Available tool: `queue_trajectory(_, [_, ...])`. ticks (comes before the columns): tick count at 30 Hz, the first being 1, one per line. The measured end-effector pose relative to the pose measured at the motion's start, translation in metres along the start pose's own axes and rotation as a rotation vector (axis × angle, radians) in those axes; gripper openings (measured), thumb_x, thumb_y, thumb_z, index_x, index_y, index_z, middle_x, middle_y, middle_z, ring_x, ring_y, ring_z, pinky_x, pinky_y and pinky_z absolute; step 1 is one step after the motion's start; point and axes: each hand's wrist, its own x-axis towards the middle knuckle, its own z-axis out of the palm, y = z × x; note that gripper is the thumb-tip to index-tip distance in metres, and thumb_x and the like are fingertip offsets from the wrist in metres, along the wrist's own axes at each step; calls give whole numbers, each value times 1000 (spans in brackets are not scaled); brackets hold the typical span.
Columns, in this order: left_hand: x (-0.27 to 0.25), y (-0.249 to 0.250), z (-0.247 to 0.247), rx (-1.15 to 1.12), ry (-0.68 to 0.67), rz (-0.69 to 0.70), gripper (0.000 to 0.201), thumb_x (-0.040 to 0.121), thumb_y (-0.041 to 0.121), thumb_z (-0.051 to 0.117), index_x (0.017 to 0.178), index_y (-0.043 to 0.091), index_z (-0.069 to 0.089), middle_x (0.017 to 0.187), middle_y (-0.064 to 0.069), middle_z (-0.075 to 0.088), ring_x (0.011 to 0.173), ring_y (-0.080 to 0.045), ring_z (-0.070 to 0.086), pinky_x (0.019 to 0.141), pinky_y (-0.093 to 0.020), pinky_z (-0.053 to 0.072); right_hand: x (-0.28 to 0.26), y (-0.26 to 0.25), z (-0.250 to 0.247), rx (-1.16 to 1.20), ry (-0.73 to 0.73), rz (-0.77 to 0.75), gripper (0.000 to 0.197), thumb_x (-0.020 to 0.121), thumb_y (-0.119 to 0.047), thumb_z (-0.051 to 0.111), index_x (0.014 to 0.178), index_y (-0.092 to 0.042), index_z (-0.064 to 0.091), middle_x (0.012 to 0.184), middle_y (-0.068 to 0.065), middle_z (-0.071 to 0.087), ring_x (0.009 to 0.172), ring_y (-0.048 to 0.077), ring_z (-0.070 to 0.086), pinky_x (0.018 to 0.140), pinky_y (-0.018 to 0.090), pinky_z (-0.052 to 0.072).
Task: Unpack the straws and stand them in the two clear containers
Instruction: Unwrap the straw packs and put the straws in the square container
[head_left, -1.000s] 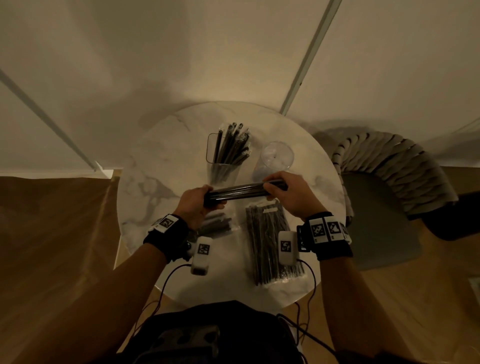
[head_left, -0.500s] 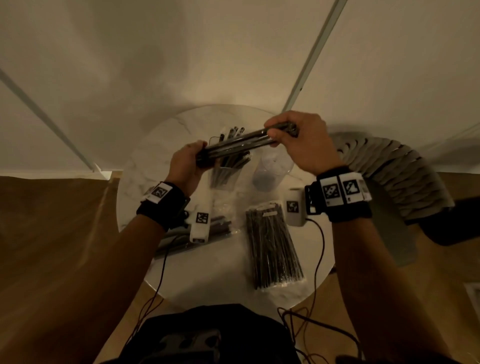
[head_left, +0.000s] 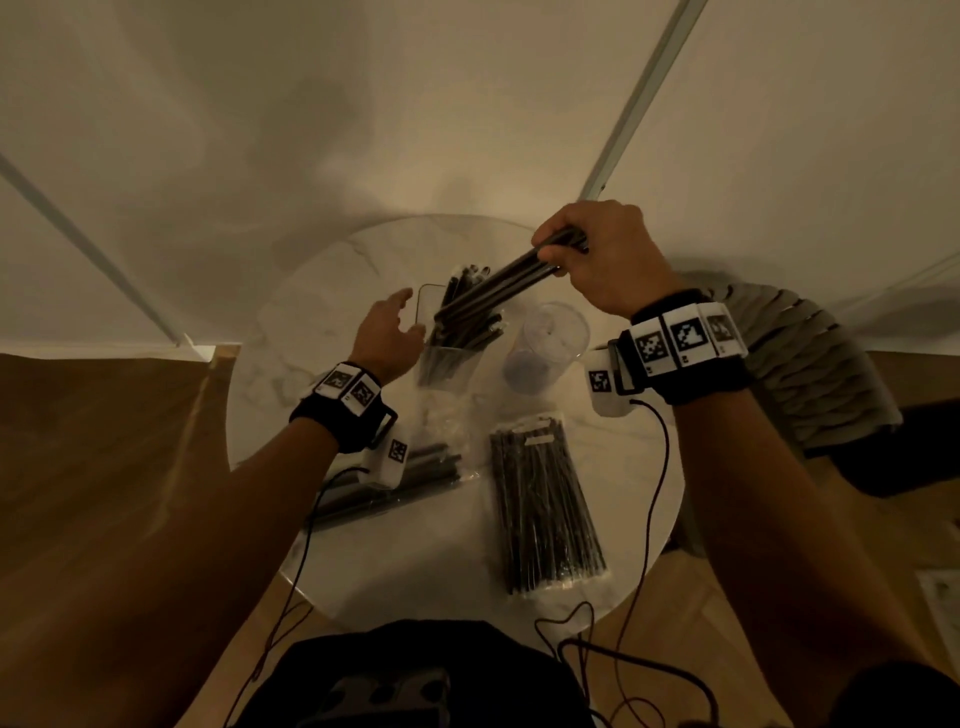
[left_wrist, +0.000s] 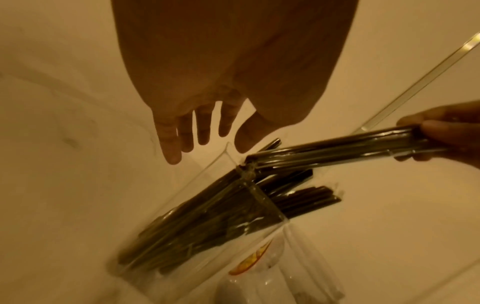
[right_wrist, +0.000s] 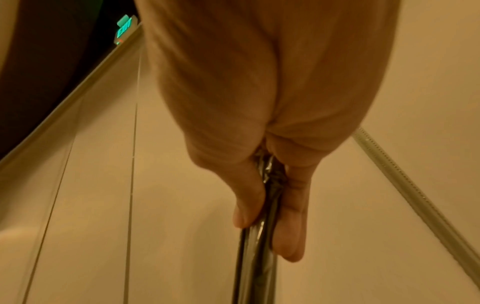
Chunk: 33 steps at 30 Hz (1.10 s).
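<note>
Round marble table (head_left: 322, 291) against pale wall. Right hand (head_left: 597, 254) pinches top end of straw bundle (head_left: 498, 291), lower end entering square clear container (head_left: 431, 358) (already holding many straws). Left hand (head_left: 387, 332) beside it, fingers (left_wrist: 168, 131) spread, holding nothing. Round clear container (head_left: 550, 343) looks empty. Sealed straw pack (head_left: 545, 504) plus partly hidden pack (head_left: 431, 467) remain; roughly halfway.

Opened straw packet (head_left: 395, 480) partly hidden under left wrist, round container's (head_left: 551, 343) contents unclear
</note>
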Motion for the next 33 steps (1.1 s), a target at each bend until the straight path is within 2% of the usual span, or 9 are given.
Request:
queue_trajectory(4, [-1, -6, 9, -5, -67, 5, 59, 96, 16, 51, 151, 26, 31, 145, -11, 47, 123, -28, 55, 105, -39, 43, 9, 0, 25, -91, -78, -18, 13, 87, -6, 71, 99, -7, 74, 100, 9, 70, 84, 15, 62, 85, 30, 54])
queue_trajectory(11, [-6, -2, 11, -89, -50, -33, 60, 96, 13, 45, 151, 31, 31, 139, -7, 55, 125, -26, 53, 97, -33, 43, 14, 9, 93, -272, -280, -60, 14, 91, -2, 60, 103, -5, 66, 112, 15, 57, 101, 28, 55, 85, 36, 49])
queue_trajectory(15, [-7, -4, 12, -95, -41, -40, 57, 98, 19, 46, 151, 32, 30, 140, -7, 55, 121, -26, 56, 99, -37, 46, -2, 14, 131, -656, -240, -178, 25, 90, -18, 59, 115, -12, 60, 125, 11, 52, 114, 31, 43, 98, 42, 44])
queue_trajectory(18, [-7, -6, 12, -114, -45, -33, 55, 98, 23, 46, 150, 34, 30, 139, -7, 55, 116, -27, 59, 96, -41, 50, -12, 16, 137, -794, -128, -267, 26, 95, -29, 47, 109, -14, 62, 122, 13, 51, 109, 34, 43, 91, 46, 41])
queue_trajectory(21, [-5, -9, 12, -126, -52, -38, 55, 99, 22, 46, 150, 34, 30, 139, -7, 55, 112, -27, 61, 94, -42, 51, -13, 15, 134, -726, 9, -288, 29, 99, -36, 42, 111, -17, 60, 124, 10, 48, 109, 32, 42, 91, 47, 41])
queue_trajectory(23, [-5, -10, 14, -126, -56, -33, 55, 99, 22, 45, 150, 36, 29, 139, -6, 55, 111, -26, 62, 92, -39, 52, -11, 14, 133, -608, 70, -239, 30, 100, -35, 42, 123, -22, 55, 140, 7, 42, 123, 32, 39, 101, 47, 38])
queue_trajectory(27, [-3, -12, 14, -115, -53, -18, 55, 100, 22, 44, 150, 38, 29, 139, -3, 56, 114, -25, 60, 85, -29, 44, -6, 17, 142, -501, -60, -196, 56, 102, -23, 34, 156, -18, 20, 166, 5, 8, 153, 31, 7, 121, 53, 20])
queue_trajectory(30, [-3, -11, 13, -124, -55, -27, 55, 99, 22, 45, 150, 37, 30, 139, -3, 56, 118, -25, 58, 88, -28, 42, -8, 22, 150, -480, -155, -187, 62, 97, -21, 24, 157, -9, 15, 166, 8, 9, 154, 27, 3, 123, 51, 16])
queue_trajectory(33, [-5, -10, 13, -136, -51, -37, 55, 99, 21, 45, 150, 36, 30, 140, -3, 55, 119, -25, 57, 90, -29, 43, -9, 25, 156, -453, -141, -166, 57, 102, -20, 30, 156, -6, 18, 165, 10, 15, 153, 27, 9, 124, 49, 13])
